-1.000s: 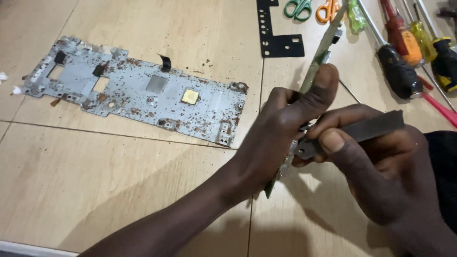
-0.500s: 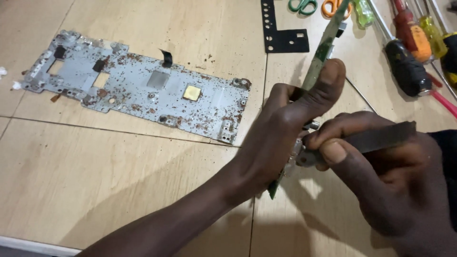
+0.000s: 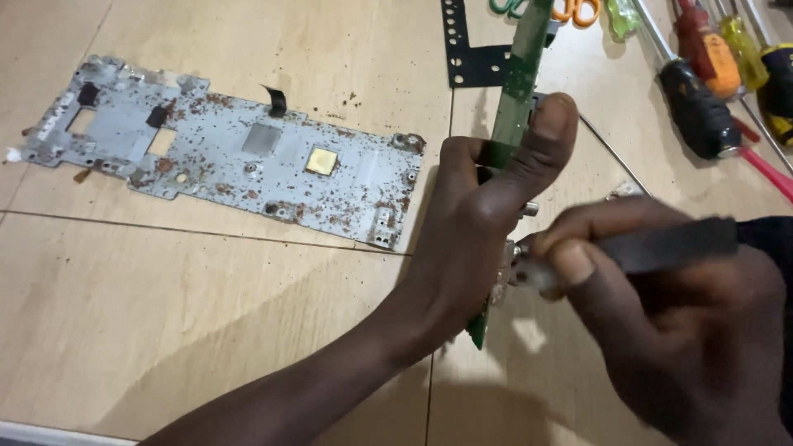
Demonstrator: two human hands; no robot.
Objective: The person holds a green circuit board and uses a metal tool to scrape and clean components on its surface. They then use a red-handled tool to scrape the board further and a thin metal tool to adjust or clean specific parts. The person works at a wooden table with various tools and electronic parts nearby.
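Gripping green circuit board (image 3: 514, 91) edge-on, both hands.

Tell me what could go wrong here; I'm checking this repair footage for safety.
1. The left hand grips the green circuit board on edge, thumb only near its top, so pressure from the dark tool in the right hand might twist or crack it.
2. That tool works right beside the left fingers; a slip could jab them.
3. The rusty metal plate has shed flakes on the floor, which might foul the board if it is set down.
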